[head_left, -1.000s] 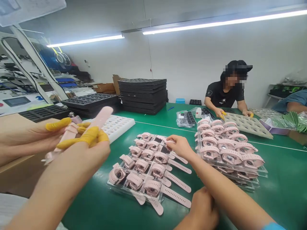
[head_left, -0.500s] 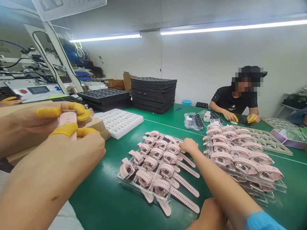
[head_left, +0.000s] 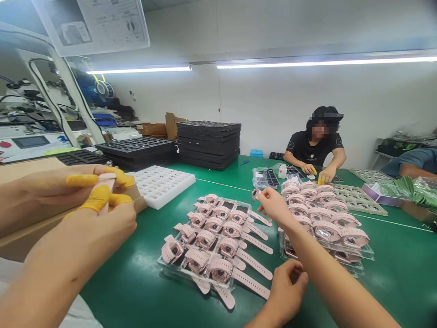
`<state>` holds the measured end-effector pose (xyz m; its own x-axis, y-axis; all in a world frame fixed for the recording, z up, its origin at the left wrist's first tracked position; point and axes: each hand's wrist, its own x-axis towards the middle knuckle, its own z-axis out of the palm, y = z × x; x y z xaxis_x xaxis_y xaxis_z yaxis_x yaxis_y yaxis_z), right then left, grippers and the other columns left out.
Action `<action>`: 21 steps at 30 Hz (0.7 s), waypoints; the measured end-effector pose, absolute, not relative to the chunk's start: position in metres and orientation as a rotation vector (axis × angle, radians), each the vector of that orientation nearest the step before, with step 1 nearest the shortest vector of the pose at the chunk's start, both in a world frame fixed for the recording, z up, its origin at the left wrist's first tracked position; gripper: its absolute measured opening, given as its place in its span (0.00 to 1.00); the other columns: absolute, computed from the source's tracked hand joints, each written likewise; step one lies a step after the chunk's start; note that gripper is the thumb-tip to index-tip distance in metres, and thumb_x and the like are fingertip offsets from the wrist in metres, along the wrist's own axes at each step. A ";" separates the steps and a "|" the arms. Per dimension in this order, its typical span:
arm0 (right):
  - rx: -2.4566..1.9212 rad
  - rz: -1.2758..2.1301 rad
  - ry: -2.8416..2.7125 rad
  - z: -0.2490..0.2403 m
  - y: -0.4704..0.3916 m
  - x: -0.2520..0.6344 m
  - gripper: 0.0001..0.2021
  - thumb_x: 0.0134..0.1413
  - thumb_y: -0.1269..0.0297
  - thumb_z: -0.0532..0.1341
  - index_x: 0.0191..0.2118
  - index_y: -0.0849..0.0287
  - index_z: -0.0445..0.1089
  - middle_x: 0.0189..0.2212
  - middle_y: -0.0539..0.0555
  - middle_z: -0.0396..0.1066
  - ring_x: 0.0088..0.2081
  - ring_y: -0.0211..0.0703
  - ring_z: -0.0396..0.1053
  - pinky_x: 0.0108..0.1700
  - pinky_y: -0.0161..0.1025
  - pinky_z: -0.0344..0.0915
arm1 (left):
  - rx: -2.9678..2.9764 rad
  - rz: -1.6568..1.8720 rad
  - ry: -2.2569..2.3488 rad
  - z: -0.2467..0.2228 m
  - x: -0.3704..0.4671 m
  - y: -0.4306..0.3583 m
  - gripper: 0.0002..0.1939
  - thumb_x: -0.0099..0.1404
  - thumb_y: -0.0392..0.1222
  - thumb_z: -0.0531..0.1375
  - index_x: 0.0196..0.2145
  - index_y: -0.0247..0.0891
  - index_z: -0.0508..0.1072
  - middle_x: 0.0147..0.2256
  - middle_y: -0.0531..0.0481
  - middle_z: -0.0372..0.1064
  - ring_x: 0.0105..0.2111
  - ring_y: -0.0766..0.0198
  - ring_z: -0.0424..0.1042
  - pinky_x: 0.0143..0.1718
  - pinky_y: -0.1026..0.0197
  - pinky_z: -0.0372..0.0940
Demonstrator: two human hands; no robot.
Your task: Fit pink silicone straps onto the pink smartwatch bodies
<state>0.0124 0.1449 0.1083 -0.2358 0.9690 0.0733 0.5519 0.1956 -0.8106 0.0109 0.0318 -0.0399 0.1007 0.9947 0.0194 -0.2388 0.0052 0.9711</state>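
My left hand (head_left: pixel 44 187) and my right hand (head_left: pixel 97 228), both with yellow finger cots, are closed on a pink watch strap (head_left: pixel 107 179) at the left. My fingers cover most of it, so I cannot see whether a watch body is attached. To the right lies a clear tray (head_left: pixel 160 262) filled with pink-strapped watches (head_left: pixel 205 239), several straps hanging over its right edge. A co-worker's hand (head_left: pixel 275 207) beside me holds a watch (head_left: pixel 256 193) above the tray's far right corner. That person's other hand (head_left: pixel 288 287) is near the tray's front right.
Stacked trays of pink watches (head_left: pixel 327 214) stand at the right. A white foam tray (head_left: pixel 164 182), cardboard box (head_left: pixel 20 232) and black tray stack (head_left: pixel 208 146) are beyond my hands. Across the green table (head_left: pixel 136 282) sits another person (head_left: pixel 312 148) with yellow finger cots.
The co-worker's hand has lifted a watch from the tray's far right and moved slightly away. Their other hand has come into view. My hands stay closed on the strap, which has tilted.
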 end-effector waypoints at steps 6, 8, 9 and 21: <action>-1.208 1.474 -1.545 0.074 0.050 0.124 0.15 0.60 0.50 0.55 0.29 0.55 0.58 0.15 0.43 0.63 0.17 0.35 0.60 0.20 0.30 0.54 | 0.821 1.222 0.506 -0.013 -0.006 0.028 0.32 0.45 0.49 0.64 0.50 0.38 0.70 0.44 0.42 0.68 0.34 0.59 0.68 0.28 0.62 0.63; -1.296 1.599 -1.446 0.052 0.023 0.152 0.17 0.56 0.47 0.60 0.29 0.56 0.61 0.17 0.44 0.64 0.16 0.31 0.57 0.19 0.28 0.50 | 0.725 1.188 0.429 -0.006 -0.004 0.021 0.33 0.49 0.55 0.65 0.50 0.37 0.69 0.44 0.40 0.70 0.32 0.61 0.69 0.26 0.63 0.62; -1.311 1.659 -1.397 0.042 0.012 0.163 0.17 0.55 0.47 0.62 0.33 0.56 0.65 0.18 0.44 0.66 0.16 0.31 0.57 0.19 0.28 0.50 | 0.695 1.197 0.492 -0.005 -0.002 0.019 0.30 0.52 0.57 0.65 0.48 0.36 0.69 0.42 0.41 0.71 0.28 0.64 0.68 0.23 0.65 0.61; -1.178 1.297 -1.247 -0.003 -0.001 0.200 0.20 0.57 0.44 0.62 0.27 0.56 0.67 0.27 0.48 0.61 0.31 0.40 0.60 0.36 0.36 0.62 | 1.549 0.912 1.164 -0.030 0.016 0.006 0.12 0.70 0.44 0.51 0.33 0.39 0.71 0.26 0.52 0.70 0.22 0.65 0.67 0.25 0.64 0.61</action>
